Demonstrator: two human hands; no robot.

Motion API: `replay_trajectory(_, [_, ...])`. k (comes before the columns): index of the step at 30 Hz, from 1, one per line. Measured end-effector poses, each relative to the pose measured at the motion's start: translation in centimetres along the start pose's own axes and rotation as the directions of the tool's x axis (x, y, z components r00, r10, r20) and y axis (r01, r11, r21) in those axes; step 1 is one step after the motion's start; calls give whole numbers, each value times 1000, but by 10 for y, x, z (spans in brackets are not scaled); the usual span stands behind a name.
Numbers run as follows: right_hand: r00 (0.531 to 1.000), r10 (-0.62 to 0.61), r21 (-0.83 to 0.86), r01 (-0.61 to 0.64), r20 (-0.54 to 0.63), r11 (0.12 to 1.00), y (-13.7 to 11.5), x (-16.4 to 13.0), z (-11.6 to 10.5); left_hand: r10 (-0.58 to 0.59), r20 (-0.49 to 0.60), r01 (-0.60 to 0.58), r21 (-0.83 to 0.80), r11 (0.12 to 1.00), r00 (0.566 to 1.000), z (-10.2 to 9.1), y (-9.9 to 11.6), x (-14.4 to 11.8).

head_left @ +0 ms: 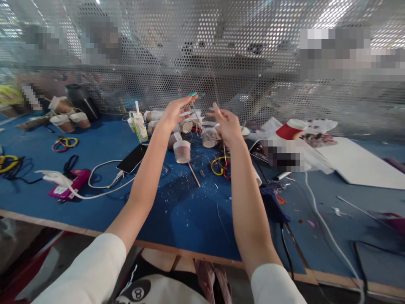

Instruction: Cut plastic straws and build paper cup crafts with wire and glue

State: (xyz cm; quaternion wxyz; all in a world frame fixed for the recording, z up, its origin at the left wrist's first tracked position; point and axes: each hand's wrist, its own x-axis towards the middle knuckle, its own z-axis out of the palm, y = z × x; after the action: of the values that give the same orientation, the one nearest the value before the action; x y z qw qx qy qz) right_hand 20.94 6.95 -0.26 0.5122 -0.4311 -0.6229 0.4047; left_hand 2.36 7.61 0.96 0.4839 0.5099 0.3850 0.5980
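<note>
My left hand (174,113) is raised above the middle of the blue table, fingers stretched forward and tips pinched at a thin pale thread (196,110). Teal shows at its fingertips. Level with it, my right hand (228,126) has its fingers partly curled, and a fine strand hangs below it; its grip is partly hidden. Under the hands lie several paper cups wrapped in cord. One wrapped cup (182,152) is nearest, tipped towards me, with a thin wooden stick (194,175) beside it. Yellow and red scissors (218,166) lie below my right hand.
A perforated metal screen (202,50) stands behind the table. To the left are a phone (132,158), a purple glue gun (70,184), a drink carton (139,126) and a black bottle (81,101). Rightwards lie a red cup (291,128), a white board (370,162) and cables.
</note>
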Motion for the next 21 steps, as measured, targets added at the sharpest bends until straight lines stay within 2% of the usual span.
replay_trajectory(2, [982, 100, 77, -114, 160, 990, -12, -9, 8, -15, -40, 12, -67, 998, 999, 11, 1, 0])
replay_trajectory(4, [931, 162, 102, -205, 328, 973, -19, -14, 8, -39, -89, 27, -138, 990, 995, 19, 2, 0])
replay_trajectory(6, [899, 174, 105, -234, 401, 967, -23, -15, 0, -45, -146, 14, -209, 978, 988, 21, 5, -1])
replay_trajectory(9, [933, 148, 123, -198, 329, 972, -24, -11, -21, 1, -221, -73, -317, 945, 975, 11, 10, -4])
replay_trajectory(14, [978, 164, 115, -178, 126, 977, -21, -8, -54, 17, -324, -153, -398, 904, 946, -22, 17, -4])
replay_trajectory(18, [973, 231, 62, -231, 10, 971, -9, -6, -68, 125, -412, -268, -312, 911, 903, -44, 13, 0])
replay_trajectory(21, [954, 299, 3, -299, 18, 954, 5, -2, -73, 148, -497, -269, -181, 946, 855, -61, 16, -1])
